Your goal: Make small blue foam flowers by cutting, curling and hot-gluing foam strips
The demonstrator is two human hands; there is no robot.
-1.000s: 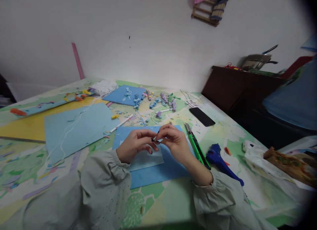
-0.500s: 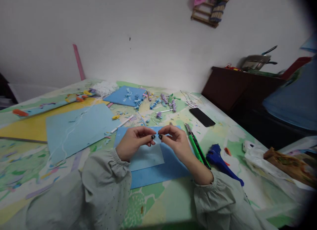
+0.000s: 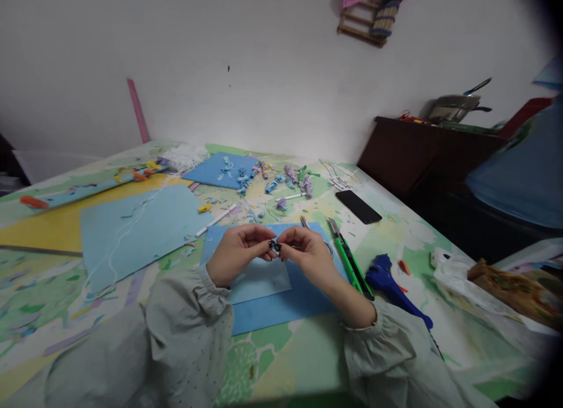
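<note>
My left hand (image 3: 240, 250) and my right hand (image 3: 305, 252) meet fingertip to fingertip above the work surface. Both are closed in a pinch, thumbs against fingers. Whatever sits between the fingertips is tiny, perhaps a light blue scrap, and mostly hidden. Under the hands lies a small pale blue sheet (image 3: 264, 282), resting on a larger blue foam sheet (image 3: 281, 320). A pair of scissors (image 3: 329, 248) lies partly covered behind my right hand. To the right of that hand is a green utility knife (image 3: 349, 261).
A blue glue gun (image 3: 396, 288) and a black phone (image 3: 358, 207) lie at right. Light blue (image 3: 145, 232) and yellow sheets (image 3: 39, 232) spread at left. Small foam pieces (image 3: 275, 183) and a white pen (image 3: 215, 220) lie farther back. A plastic bag (image 3: 466, 296) stands at far right.
My right hand has moved slightly left, so the fingertips of both hands now touch. More of the scissors shows behind it. The left hand has hardly moved.
</note>
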